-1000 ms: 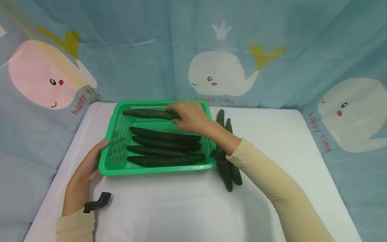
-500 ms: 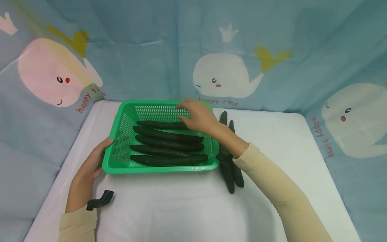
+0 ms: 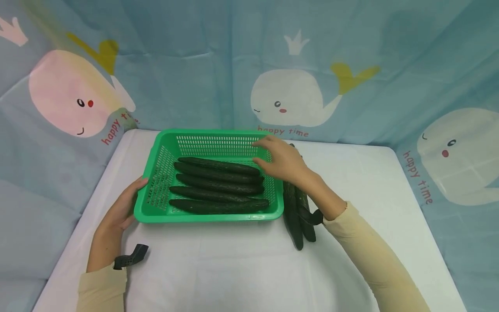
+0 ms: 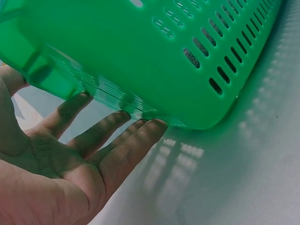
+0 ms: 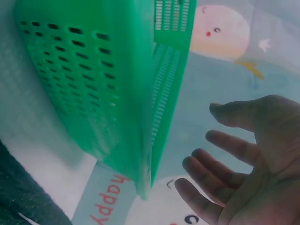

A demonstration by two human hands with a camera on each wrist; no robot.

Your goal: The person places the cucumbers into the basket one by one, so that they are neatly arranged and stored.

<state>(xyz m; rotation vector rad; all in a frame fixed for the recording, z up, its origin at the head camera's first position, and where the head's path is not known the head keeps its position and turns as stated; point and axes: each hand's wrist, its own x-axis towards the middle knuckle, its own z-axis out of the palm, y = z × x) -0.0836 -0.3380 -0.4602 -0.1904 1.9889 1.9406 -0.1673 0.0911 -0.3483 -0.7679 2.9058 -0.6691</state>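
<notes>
A green plastic basket (image 3: 210,219) with slotted walls stands on the white-covered table. Several long dark cucumbers (image 3: 218,186) lie side by side in it. At its left end, my left hand (image 3: 121,208) holds the rim, the thumb at the rim's top and the other fingers against the outer wall (image 4: 154,93). Over the basket's right rim hovers my right hand (image 3: 284,160), fingers spread and nothing in them. In the right wrist view, that hand (image 5: 248,164) shows apart from the basket wall.
Two more cucumbers (image 3: 291,216) lie on the table along the basket's right side, partly under my right forearm. A blue curtain (image 3: 187,86) printed with whales hangs behind and on both sides. White tabletop (image 3: 218,268) stretches in front.
A cucumber that my right hand held at the back of the basket now lies behind the others. That hand has let go and moved right, over the rim. The left hand stays.
</notes>
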